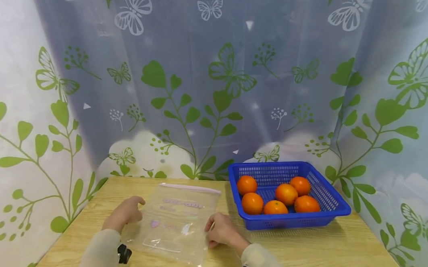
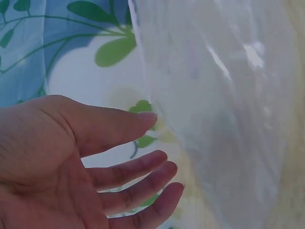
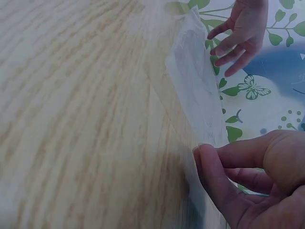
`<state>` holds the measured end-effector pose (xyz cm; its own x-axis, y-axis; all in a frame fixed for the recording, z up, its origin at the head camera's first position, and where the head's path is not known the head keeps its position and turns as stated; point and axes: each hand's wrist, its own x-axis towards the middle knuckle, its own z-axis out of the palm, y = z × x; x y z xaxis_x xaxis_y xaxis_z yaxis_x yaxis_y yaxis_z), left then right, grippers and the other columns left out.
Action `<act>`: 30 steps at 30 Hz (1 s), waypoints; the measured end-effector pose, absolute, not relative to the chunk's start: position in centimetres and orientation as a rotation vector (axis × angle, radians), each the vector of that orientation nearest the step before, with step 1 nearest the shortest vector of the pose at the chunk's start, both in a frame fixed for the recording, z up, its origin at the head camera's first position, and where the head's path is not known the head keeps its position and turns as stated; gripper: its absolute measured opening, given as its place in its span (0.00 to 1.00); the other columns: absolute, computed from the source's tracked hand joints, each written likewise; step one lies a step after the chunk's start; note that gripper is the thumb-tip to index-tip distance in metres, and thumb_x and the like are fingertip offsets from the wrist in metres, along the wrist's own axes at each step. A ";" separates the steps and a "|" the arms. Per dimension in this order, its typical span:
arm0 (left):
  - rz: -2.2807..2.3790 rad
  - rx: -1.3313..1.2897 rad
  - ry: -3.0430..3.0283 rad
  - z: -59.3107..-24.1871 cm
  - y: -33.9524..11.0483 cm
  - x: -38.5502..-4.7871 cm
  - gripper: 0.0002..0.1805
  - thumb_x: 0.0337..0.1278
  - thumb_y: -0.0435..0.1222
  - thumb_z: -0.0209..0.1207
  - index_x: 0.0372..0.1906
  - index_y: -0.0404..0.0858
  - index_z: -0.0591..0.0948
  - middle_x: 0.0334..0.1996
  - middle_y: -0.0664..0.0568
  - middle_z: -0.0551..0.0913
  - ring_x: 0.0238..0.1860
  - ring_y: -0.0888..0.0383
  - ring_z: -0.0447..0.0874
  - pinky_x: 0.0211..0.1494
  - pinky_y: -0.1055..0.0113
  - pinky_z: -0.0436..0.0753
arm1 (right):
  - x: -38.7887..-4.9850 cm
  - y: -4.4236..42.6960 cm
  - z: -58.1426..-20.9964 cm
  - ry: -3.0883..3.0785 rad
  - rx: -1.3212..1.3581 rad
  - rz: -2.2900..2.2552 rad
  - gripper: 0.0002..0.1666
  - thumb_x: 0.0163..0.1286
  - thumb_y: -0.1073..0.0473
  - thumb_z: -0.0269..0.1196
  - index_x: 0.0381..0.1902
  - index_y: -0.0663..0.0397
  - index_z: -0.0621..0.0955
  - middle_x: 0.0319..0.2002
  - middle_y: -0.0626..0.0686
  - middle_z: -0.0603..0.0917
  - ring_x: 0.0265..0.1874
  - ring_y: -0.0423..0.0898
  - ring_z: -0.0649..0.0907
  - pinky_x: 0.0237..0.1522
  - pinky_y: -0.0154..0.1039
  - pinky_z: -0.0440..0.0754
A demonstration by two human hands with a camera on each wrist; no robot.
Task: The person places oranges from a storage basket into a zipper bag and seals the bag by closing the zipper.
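A clear zip-lock bag (image 1: 175, 216) with a pink zip strip and faint purple print lies on the table, its zip end away from me. At its right edge, my right hand (image 1: 224, 230) pinches the film between thumb and fingertips; the right wrist view shows this pinch (image 3: 252, 176) up close. Beside the left edge is my left hand (image 1: 125, 212). Its fingers are apart and loosely bent, and in the left wrist view the hand (image 2: 71, 143) holds nothing, with a small gap to the bag (image 2: 219, 95).
A blue plastic basket (image 1: 285, 222) stands at the back right of the wooden table (image 1: 302, 255). Inside it lie several oranges (image 1: 286, 193). A printed curtain (image 1: 200, 108) with leaves and butterflies closes off the back and both sides.
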<state>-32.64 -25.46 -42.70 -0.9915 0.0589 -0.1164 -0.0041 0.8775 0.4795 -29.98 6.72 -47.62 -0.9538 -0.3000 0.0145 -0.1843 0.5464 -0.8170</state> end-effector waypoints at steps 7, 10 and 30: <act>0.758 0.201 2.956 -41.6 -24.1 -32.8 0.31 0.47 0.22 0.58 0.63 0.25 0.76 0.60 0.24 0.78 0.59 0.30 0.80 0.53 0.46 0.86 | -29.0 6.3 -47.7 2.567 -0.451 -1.417 0.08 0.47 0.77 0.70 0.19 0.62 0.84 0.13 0.53 0.84 0.11 0.45 0.86 0.16 0.37 0.87; 0.785 0.257 2.958 -41.4 -23.1 -32.9 0.30 0.48 0.21 0.59 0.63 0.24 0.76 0.61 0.25 0.78 0.60 0.29 0.79 0.53 0.47 0.86 | -28.4 5.8 -47.8 2.533 -0.491 -1.410 0.07 0.50 0.76 0.70 0.19 0.64 0.86 0.14 0.53 0.85 0.13 0.46 0.87 0.17 0.36 0.87; 0.706 0.330 2.969 -41.6 -19.6 -32.7 0.23 0.64 0.29 0.62 0.62 0.27 0.77 0.62 0.30 0.79 0.58 0.34 0.82 0.61 0.41 0.84 | -30.0 5.8 -45.8 2.873 -0.646 -1.356 0.00 0.58 0.68 0.69 0.29 0.60 0.87 0.24 0.51 0.87 0.22 0.37 0.80 0.25 0.29 0.79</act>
